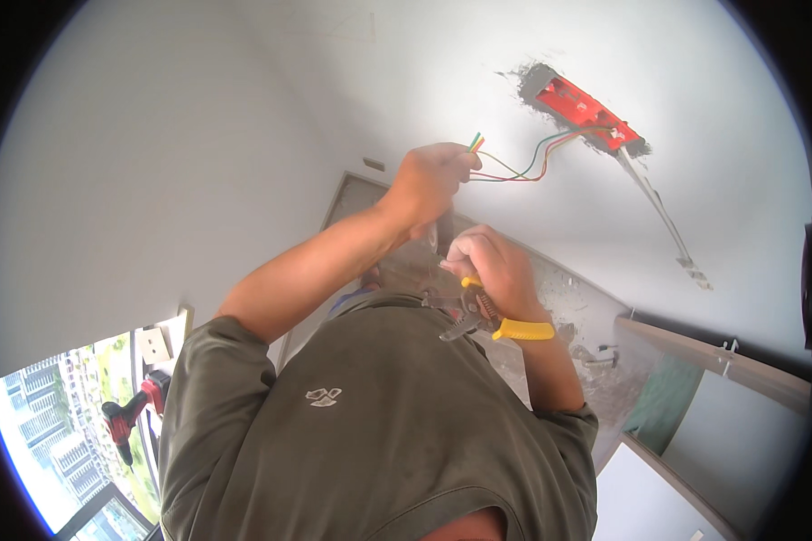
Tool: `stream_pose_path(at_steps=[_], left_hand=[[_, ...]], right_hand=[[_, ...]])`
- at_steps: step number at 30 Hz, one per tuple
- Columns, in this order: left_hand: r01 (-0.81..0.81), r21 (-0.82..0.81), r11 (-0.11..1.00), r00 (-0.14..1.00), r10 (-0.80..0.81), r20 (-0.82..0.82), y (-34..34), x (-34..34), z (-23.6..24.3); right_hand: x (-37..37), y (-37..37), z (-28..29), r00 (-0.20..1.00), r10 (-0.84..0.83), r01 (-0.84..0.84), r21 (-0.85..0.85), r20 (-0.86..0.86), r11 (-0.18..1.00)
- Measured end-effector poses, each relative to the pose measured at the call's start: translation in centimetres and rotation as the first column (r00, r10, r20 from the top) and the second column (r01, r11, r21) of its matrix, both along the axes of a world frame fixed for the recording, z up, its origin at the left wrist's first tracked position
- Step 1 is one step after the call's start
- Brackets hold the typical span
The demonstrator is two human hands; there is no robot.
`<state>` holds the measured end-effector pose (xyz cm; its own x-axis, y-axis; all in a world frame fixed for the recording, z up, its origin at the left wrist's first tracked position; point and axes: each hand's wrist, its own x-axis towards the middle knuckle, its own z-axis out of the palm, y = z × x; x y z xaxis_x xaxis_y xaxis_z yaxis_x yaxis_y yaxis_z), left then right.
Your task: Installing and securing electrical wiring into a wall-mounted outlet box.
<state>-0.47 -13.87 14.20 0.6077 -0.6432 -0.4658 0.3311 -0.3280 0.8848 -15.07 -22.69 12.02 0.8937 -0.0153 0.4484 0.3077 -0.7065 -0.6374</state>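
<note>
My left hand (433, 185) is closed in a pinch on a few thin electrical wires (537, 176) in green, red and yellow. Their coloured ends stick up past my fingertips, and the other ends run to a red wall box (586, 110). Below and to the right, my right hand (496, 261) is curled around wire strippers (480, 307) with yellow handles; their metal jaws point left, toward my shirt. The thumb and fingertips of that hand come together. Between the two hands shows a dark, narrow object (444, 233) that I cannot make out.
The box sits in a rough grey-edged cutout in the white wall, with a plastered groove (654, 209) running down from it. A red and black cordless drill (133, 413) is by the window at lower left. Wooden-framed panels (722, 361) stand at lower right; debris (597, 354) lies on the floor.
</note>
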Motion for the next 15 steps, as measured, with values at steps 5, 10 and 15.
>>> stream_pose_path(at_steps=[5, 10, 15], left_hand=[[-0.077, -0.147, 0.986, 0.996, 0.068, -0.063, -0.2, 0.2, -1.0], [-0.020, -0.162, 0.987, 0.995, 0.005, -0.096, 0.3, -0.5, -0.9], [-0.022, -0.243, 0.970, 0.998, 0.006, -0.064, -0.1, -0.8, -0.6]], right_hand=[[-1.4, 1.7, -1.4, 0.981, -0.079, 0.179, 0.659, -0.179, 0.730], [-0.7, 2.9, -3.4, 0.977, -0.184, 0.214, 0.532, -0.111, 0.819], [-1.1, 2.7, -2.8, 0.981, -0.190, 0.153, 0.441, 0.040, 0.884]])
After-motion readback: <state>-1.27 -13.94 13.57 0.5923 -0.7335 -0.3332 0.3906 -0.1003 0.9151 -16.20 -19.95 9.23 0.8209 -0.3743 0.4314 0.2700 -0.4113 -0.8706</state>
